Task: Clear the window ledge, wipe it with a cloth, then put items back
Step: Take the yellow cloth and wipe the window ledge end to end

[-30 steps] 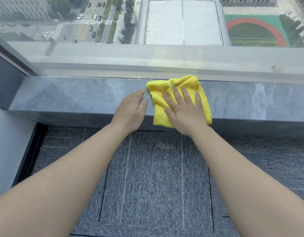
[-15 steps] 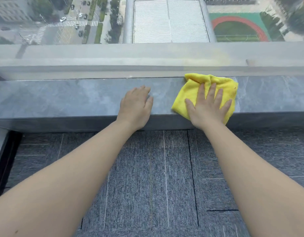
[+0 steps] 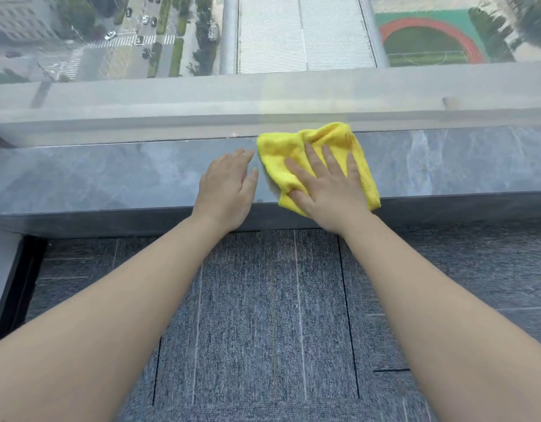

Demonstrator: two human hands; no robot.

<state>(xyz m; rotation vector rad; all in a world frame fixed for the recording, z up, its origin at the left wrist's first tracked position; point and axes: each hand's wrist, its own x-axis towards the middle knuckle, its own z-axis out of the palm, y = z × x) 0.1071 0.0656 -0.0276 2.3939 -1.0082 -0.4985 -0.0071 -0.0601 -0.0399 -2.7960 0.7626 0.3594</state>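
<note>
A grey marble window ledge point(image 3: 110, 178) runs across the head view with no items on it. A crumpled yellow cloth point(image 3: 289, 147) lies on the ledge near the middle, its lower edge hanging a little over the front lip. My right hand point(image 3: 327, 190) presses flat on the cloth, fingers spread. My left hand point(image 3: 226, 190) rests palm down on the bare ledge just left of the cloth, its fingertips almost touching it, with nothing in it.
The window glass point(image 3: 293, 41) rises straight from the ledge's back edge, with streets and roofs far below. Grey carpet tiles point(image 3: 263, 300) cover the floor under my arms. A pale wall panel point(image 3: 1, 269) and a dark gap stand at the left.
My right hand swept the cloth to the right, then back left until it lies next to my left hand. My left hand stayed planted on the ledge.
</note>
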